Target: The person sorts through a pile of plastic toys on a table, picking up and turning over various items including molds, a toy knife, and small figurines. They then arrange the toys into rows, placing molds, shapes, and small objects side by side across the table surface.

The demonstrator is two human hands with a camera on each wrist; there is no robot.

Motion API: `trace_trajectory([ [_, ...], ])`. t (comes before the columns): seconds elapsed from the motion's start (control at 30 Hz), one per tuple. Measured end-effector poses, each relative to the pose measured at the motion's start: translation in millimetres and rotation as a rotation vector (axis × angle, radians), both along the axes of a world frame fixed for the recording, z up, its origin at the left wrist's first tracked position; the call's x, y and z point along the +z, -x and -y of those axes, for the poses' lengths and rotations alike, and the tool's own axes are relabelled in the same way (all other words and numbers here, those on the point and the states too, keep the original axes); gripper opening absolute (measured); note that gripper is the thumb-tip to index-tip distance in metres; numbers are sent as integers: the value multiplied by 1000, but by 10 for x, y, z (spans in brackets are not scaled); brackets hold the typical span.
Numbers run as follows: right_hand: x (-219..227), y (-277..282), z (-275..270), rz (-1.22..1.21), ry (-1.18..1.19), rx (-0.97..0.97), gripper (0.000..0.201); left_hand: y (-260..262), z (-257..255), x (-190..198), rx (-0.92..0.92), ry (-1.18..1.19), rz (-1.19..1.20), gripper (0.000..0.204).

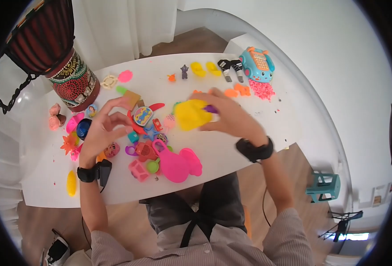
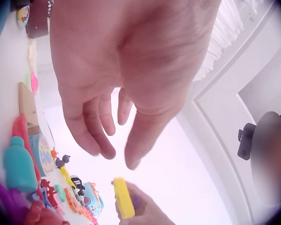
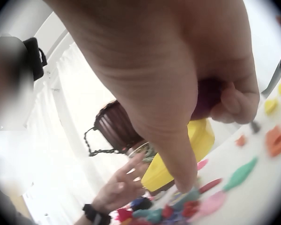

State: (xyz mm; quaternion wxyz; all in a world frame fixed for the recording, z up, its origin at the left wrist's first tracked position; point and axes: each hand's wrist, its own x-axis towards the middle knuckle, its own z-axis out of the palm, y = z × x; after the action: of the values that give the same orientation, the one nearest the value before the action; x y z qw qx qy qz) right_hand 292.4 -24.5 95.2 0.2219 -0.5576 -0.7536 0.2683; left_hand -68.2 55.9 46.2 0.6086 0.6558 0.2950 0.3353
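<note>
My right hand (image 1: 233, 117) grips a yellow toy piece (image 1: 190, 115) with a purple part (image 3: 208, 97) tucked among the fingers. It is held over the middle of the white table (image 1: 244, 146), and its exact kind is not clear. My left hand (image 1: 99, 131) hovers above the left side of the toy pile, thumb and fingers bent and apart, nothing between them. Near those fingertips are a tan block (image 1: 132, 100), a round patterned toy (image 1: 143, 116) and a teal bottle (image 2: 21, 164). A pink pan-shaped toy (image 1: 174, 166) lies closer to my body.
A tall carved drum (image 1: 74, 82) stands at the back left. Along the far edge are yellow pieces (image 1: 198, 69), a small dark figure (image 1: 185, 72), black-and-white pieces (image 1: 230, 68) and a toy telephone (image 1: 259, 65) beside pink bits (image 1: 262, 89). A yellow corn cob (image 1: 72, 183) lies front left.
</note>
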Motion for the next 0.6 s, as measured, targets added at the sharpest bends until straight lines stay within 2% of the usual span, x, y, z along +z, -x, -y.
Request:
trace_trajectory([
  [0.03, 18, -266, 101, 24, 45, -56, 79, 24, -40, -34, 0, 4, 9, 69],
  [0.13, -32, -1096, 311, 104, 145, -140, 79, 61, -103, -34, 165, -95, -21, 36],
  [0.2, -71, -1509, 395, 112, 172, -160, 78, 105, -113, -35, 236, -117, -3, 33],
  [0.27, -113, -1807, 397, 226, 319, -287, 83, 139, -142, -49, 347, -184, 68, 23],
  [0.4, -355, -2089, 313, 133, 265, -251, 86, 345, -274, -141, 428, -252, 151, 7],
  [0.47, -420, -2124, 303, 150, 390, -263, 92, 442, -332, -194, 488, -301, 168, 7],
  [0.6, -592, -2249, 332, 124, 303, -224, 95, 521, -445, -235, 605, -464, 217, 5],
])
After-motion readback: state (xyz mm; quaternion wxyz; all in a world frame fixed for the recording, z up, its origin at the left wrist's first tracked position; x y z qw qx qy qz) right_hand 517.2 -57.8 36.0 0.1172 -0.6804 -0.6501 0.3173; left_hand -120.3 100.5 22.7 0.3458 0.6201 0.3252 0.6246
